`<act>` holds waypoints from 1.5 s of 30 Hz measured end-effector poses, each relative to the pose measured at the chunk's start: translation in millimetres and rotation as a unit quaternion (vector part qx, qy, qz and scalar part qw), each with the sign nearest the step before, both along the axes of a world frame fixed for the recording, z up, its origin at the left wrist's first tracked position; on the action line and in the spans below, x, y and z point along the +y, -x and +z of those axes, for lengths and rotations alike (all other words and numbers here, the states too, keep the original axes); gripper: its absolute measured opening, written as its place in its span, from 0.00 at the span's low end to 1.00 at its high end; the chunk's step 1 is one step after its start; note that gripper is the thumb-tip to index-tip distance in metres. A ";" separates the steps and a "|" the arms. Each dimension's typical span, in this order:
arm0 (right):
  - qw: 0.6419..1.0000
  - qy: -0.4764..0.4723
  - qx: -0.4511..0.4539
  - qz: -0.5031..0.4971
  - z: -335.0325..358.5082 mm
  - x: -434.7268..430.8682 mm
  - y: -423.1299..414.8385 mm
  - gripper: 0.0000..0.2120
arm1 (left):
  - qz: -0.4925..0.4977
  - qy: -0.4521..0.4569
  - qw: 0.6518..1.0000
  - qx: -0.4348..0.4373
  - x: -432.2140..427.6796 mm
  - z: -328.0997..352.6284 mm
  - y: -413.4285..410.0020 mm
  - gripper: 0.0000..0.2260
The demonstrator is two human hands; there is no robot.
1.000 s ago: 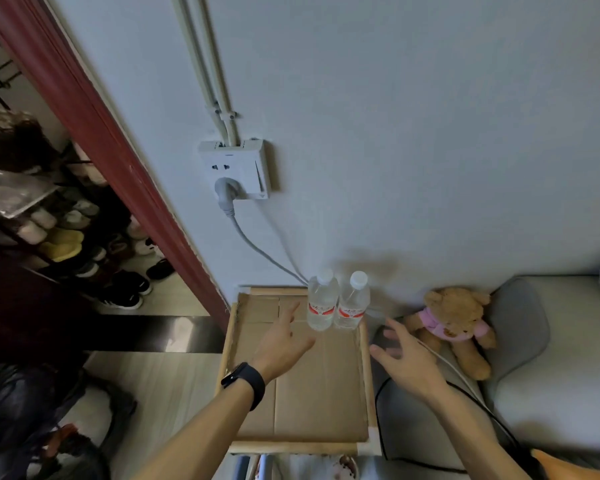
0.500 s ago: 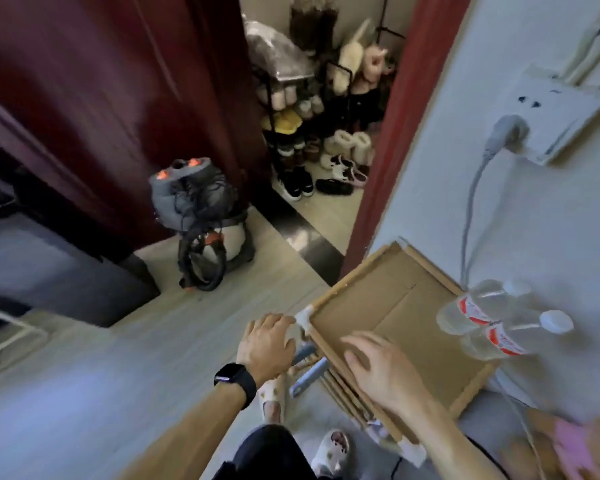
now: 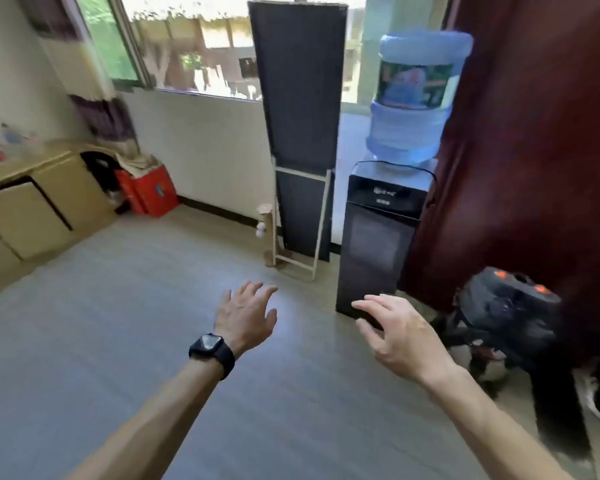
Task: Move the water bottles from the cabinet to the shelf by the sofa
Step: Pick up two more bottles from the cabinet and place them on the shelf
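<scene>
both hands, left [image 3: 245, 318] and right [image 3: 400, 336], hang spread and empty over bare grey floor [image 3: 125, 323], which lies open ahead and to the left. the low wooden cabinet [image 3: 28, 206] lines the far left, with a red box [image 3: 151, 194] past its end. to the right the black water dispenser [image 3: 378, 233] stands just beyond the right fingers, a dark folded frame [image 3: 300, 133] leans behind it, and a black vacuum [image 3: 506, 313] blocks the right corner by the dark red door [image 3: 534, 133].
</scene>
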State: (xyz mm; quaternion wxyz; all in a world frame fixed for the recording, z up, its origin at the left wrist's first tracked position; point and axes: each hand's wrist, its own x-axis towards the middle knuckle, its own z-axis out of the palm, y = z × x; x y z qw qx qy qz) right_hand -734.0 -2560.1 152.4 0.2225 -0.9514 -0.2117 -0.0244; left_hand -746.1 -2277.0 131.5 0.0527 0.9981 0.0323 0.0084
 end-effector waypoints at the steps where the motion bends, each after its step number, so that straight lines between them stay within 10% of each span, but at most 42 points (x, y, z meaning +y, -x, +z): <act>1: 1.000 -0.002 -0.016 0.023 13.7 32.4 -13.4 0.17 | 0.024 -0.010 1.000 -0.011 34.4 12.3 2.2 0.22; 17: 0.955 -0.026 -0.139 0.262 130.8 482.4 -158.0 0.20 | 0.298 -0.080 0.946 -0.098 454.4 141.0 7.1 0.24; 45: 0.886 -0.090 -0.205 0.405 189.8 1054.7 -518.6 0.19 | 0.452 -0.132 0.874 -0.119 940.1 204.8 -258.9 0.23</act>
